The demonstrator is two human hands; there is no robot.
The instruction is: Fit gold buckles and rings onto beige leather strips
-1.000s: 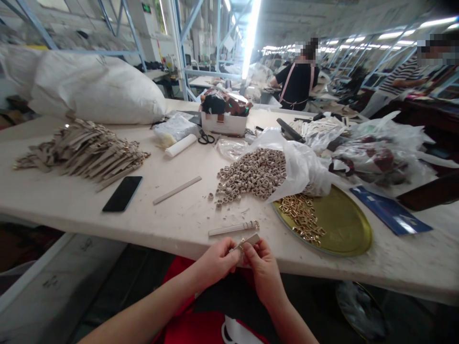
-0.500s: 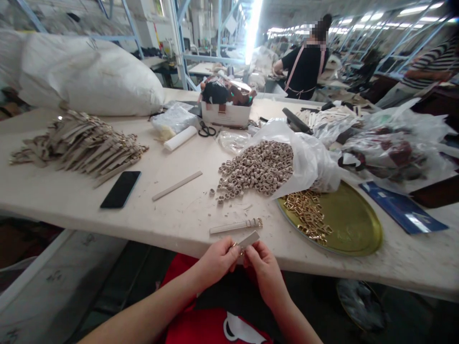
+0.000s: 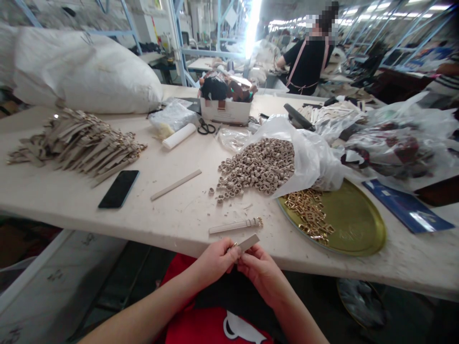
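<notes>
1. Beige strap (image 3: pixel 250 242): pinched in the grip of the left hand (image 3: pixel 218 258), near the counter (image 3: pixel 179 217) edge.
2. Right hand (image 3: pixel 263 271) is just beside; I cannot tell its grip.
3. Second strap (image 3: pixel 234 226) lies just beyond.

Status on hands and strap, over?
Left hand pinching beige strap; right hand close against it. Second strap, buckled, lies just beyond; nothing blocking either hand.

Pinching with the left hand (image 3: pixel 218 258), thumb (image 3: pixel 233 255) over curled fingers (image 3: pixel 224 242) — curling the right hand (image 3: pixel 261 270) just beside it — with left forearm (image 3: pixel 154 303) and right forearm (image 3: pixel 299 313) bare behind, slanted inward.
</notes>
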